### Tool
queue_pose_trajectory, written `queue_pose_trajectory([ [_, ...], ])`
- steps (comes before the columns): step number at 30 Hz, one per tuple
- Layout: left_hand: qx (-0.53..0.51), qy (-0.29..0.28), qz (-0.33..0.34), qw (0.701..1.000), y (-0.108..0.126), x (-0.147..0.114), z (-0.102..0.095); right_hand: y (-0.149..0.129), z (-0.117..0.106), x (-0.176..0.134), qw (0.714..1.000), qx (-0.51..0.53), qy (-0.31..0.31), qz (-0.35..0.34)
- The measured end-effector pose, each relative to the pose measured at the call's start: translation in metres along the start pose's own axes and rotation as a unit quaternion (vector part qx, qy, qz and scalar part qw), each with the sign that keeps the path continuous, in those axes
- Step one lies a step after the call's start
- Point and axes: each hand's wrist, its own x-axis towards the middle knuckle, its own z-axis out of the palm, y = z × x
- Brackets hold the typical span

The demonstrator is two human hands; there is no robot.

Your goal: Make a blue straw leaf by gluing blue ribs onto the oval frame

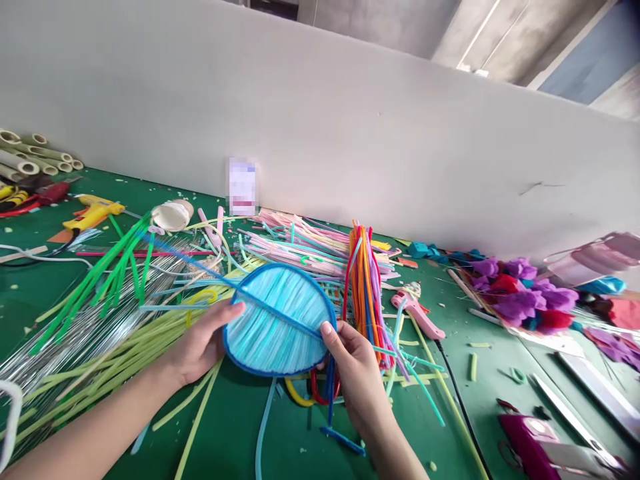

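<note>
In the middle of the head view is a flat round blue fan (275, 347), its face streaked light blue and its rim edged in fuzzy dark blue. A dark blue pipe cleaner (287, 317) crosses the face at a slant and runs out past the upper left. My left hand (203, 340) grips the left edge, thumb in front and fingers mostly hidden behind. My right hand (353, 353) is closed on the right rim, its thumb pressing the pipe cleaner there. Behind it, dark blue and other coloured strands hang down.
Green pipe cleaners (133, 257), yellow-green ones (145, 340) and an orange bundle (364, 287) lie around the fan. A pink glue gun (417, 313) with a black cord is at right, a yellow glue gun (95, 213) at left. Scissors (575, 417) lie front right. A white partition (320, 133) stands behind.
</note>
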Motion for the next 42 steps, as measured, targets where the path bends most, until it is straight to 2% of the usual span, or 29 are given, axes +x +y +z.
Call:
queue_pose_trajectory([
  [3, -0.061, -0.066, 0.024, 0.996, 0.004, 0.0, -0.003, -0.002, 0.004, -0.004, 0.999, 0.04, -0.001, 0.014],
  [6, -0.05, -0.108, 0.014, 0.993, 0.003, -0.005, -0.003, 0.0, 0.015, -0.01, 0.998, 0.057, -0.026, 0.026],
  [11, 0.01, -0.085, -0.091, 0.992, -0.006, -0.016, 0.001, 0.018, 0.043, -0.024, 0.994, 0.081, -0.037, 0.056],
  [15, -0.009, -0.042, -0.071, 0.997, -0.003, -0.014, 0.004, 0.018, 0.047, -0.03, 0.994, 0.05, -0.087, 0.032],
  [18, -0.043, -0.009, -0.079, 0.996, 0.003, -0.009, 0.002, -0.001, 0.026, -0.032, 0.996, -0.021, -0.087, -0.009],
  [20, -0.06, 0.035, -0.113, 0.991, 0.008, -0.007, 0.0, -0.02, 0.002, -0.03, 0.994, -0.097, -0.035, -0.043],
  [22, -0.074, 0.091, -0.128, 0.985, 0.011, -0.005, -0.002, -0.042, -0.027, -0.026, 0.981, -0.185, 0.001, -0.065],
  [23, -0.082, 0.109, -0.128, 0.982, 0.012, -0.005, -0.003, -0.052, -0.043, -0.023, 0.971, -0.221, 0.043, -0.084],
  [25, -0.102, 0.114, -0.12, 0.981, 0.012, -0.004, -0.005, -0.068, -0.073, -0.019, 0.947, -0.294, 0.088, -0.097],
  [27, -0.111, 0.098, -0.11, 0.983, 0.011, -0.002, -0.008, -0.078, -0.1, -0.019, 0.905, -0.395, 0.13, -0.09],
  [29, -0.095, 0.086, -0.091, 0.988, 0.009, 0.0, -0.011, -0.081, -0.122, -0.024, 0.847, -0.502, 0.162, -0.061],
  [31, -0.076, 0.076, -0.076, 0.991, 0.007, 0.003, -0.014, -0.077, -0.139, -0.034, 0.791, -0.588, 0.169, -0.029],
  [33, -0.072, 0.073, -0.064, 0.993, 0.006, 0.004, -0.016, -0.069, -0.151, -0.046, 0.756, -0.637, 0.15, 0.0],
  [36, -0.064, 0.06, -0.031, 0.996, 0.006, 0.005, -0.017, -0.054, -0.164, -0.062, 0.744, -0.658, 0.107, 0.029],
  [38, -0.058, 0.047, -0.014, 0.997, 0.007, 0.005, -0.018, -0.043, -0.169, -0.07, 0.746, -0.658, 0.098, 0.02],
  [42, -0.106, 0.039, 0.041, 0.993, 0.006, 0.005, -0.016, -0.02, -0.168, -0.085, 0.777, -0.623, 0.082, -0.033],
])
